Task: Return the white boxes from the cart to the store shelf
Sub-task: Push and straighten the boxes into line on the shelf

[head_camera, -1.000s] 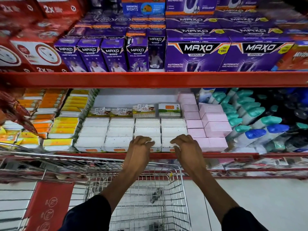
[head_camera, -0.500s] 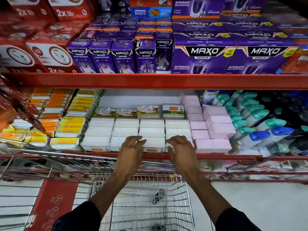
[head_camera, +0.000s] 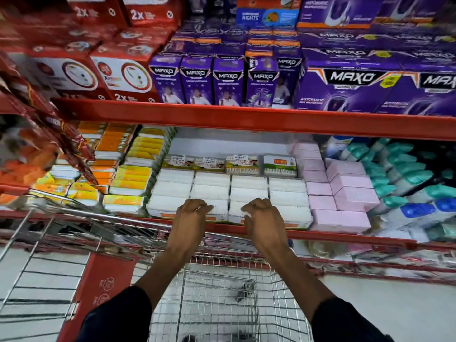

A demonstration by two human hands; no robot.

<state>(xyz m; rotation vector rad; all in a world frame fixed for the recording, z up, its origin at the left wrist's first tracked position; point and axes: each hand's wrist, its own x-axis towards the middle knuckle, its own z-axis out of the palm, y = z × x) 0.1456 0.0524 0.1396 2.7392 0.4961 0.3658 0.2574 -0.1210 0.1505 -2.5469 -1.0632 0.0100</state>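
Note:
Rows of white boxes [head_camera: 287, 191] lie flat on the middle store shelf [head_camera: 345, 236], between yellow packs and pink boxes. My left hand [head_camera: 191, 218] and my right hand [head_camera: 261, 220] hover side by side over the front row, fingers curled and apart, fingertips touching the tops of the front white boxes. Neither hand grips a box. Below my forearms is the wire cart [head_camera: 222, 261]; no white box shows in its basket, only a small dark item near the bottom.
Yellow and orange packs [head_camera: 133, 178] fill the shelf to the left, pink boxes [head_camera: 345, 191] and teal-capped bottles [head_camera: 404, 176] to the right. Purple MAXO boxes [head_camera: 345, 87] and red boxes [head_camera: 81, 70] stand on the shelf above. A red cart panel [head_camera: 103, 287] is at lower left.
The view has shifted to the right and nearer to the shelf. Both hands have drawn slightly back over the front white boxes, and their fingers have curled from flat.

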